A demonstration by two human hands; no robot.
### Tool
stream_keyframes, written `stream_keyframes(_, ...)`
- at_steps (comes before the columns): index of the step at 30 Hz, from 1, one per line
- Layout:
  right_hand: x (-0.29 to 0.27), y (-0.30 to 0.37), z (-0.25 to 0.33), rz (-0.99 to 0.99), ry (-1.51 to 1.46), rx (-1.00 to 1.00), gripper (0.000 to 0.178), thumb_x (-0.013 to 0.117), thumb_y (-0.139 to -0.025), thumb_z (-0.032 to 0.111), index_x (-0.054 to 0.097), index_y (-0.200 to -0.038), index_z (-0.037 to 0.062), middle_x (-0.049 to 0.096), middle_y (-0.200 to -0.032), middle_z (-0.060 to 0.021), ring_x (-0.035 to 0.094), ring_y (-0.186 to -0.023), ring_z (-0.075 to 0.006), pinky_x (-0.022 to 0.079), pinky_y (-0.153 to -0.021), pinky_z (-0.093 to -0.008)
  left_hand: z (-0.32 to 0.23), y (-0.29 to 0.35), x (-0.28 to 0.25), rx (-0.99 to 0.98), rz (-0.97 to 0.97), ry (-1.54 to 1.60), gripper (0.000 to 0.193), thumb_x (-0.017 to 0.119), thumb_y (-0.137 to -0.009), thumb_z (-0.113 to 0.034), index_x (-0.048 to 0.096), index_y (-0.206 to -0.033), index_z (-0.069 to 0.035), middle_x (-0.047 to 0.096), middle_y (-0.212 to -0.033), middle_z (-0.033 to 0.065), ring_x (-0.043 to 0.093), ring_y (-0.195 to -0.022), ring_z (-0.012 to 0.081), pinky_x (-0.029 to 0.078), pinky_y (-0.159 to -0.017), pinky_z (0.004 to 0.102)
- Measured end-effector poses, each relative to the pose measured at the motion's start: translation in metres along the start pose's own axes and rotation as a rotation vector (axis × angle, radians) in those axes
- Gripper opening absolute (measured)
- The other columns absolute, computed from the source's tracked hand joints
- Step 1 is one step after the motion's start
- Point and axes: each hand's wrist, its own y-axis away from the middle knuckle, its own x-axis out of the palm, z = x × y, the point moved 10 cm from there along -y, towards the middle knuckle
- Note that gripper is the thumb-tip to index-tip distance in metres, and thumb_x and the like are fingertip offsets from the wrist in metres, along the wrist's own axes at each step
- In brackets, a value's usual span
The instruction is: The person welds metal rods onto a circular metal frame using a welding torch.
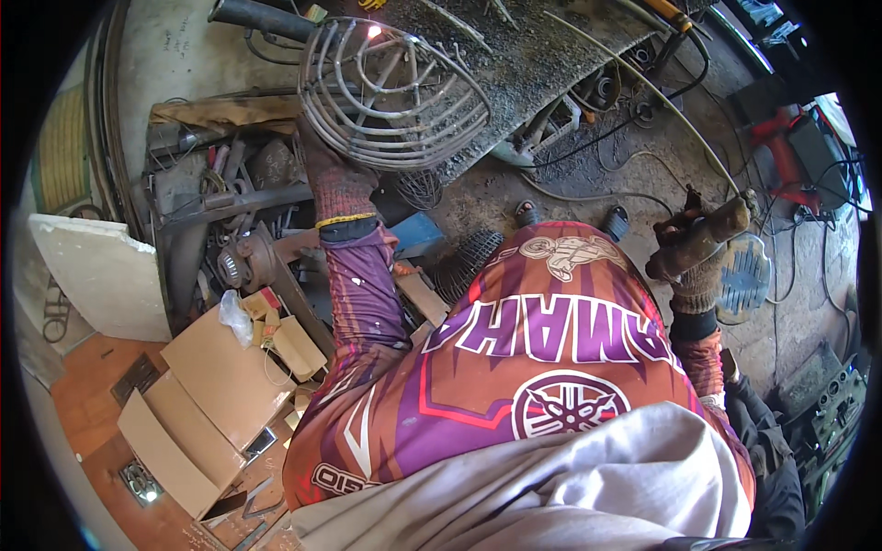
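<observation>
A round wire grille (404,129) of concentric metal rings lies tilted over the near left corner of a gritty metal worktable (542,55). Near its far rim glows a small bright orange-white spot. My left hand (335,170), in a dirty knitted glove, is closed at the grille's lower left edge; its fingertips are partly hidden by the rings. Out to the right, my gloved right hand (703,243) is closed round the near end of a long thin rod (643,83), which slants up and left over the table. The rod's far tip is apart from the glowing spot.
A dark pipe (262,16) reaches the grille from the upper left. Open cardboard boxes (230,367) and scrap metal lie at left. Cables (597,195) cross the floor. A blue-grey stool seat (744,275) is beside my right wrist; a red-and-black machine (795,161) stands farther right.
</observation>
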Motion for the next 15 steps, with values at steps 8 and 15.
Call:
stream_keyframes(8, 0.011, 0.000, 0.018, -0.039, 0.282, -0.070, 0.029, 0.067, -0.090, 0.018, 0.053, -0.108, 0.0014, 0.065, -0.090, -0.0110, 0.067, -0.078, -0.0208, 0.055, -0.069, -0.0326, 0.003, 0.006, -0.004, -0.059, -0.064, -0.033, 0.046, 0.031, -0.103, -0.042, 0.047, -0.134, -0.012, 0.051, -0.138, 0.0103, 0.053, -0.121, 0.0279, 0.045, -0.103, 0.0442)
stream_keyframes(15, 0.014, 0.000, 0.022, -0.053, 0.186, -0.070, 0.028, 0.070, -0.086, 0.015, 0.055, -0.106, 0.0016, 0.066, -0.089, -0.0090, 0.067, -0.078, -0.0191, 0.055, -0.070, -0.0322, -0.027, -0.006, 0.007, 0.284, 0.273, -0.606, 0.061, 0.053, -0.093, -0.049, 0.045, -0.137, -0.007, 0.057, -0.130, 0.0110, 0.060, -0.109, 0.0298, 0.051, -0.093, 0.0423)
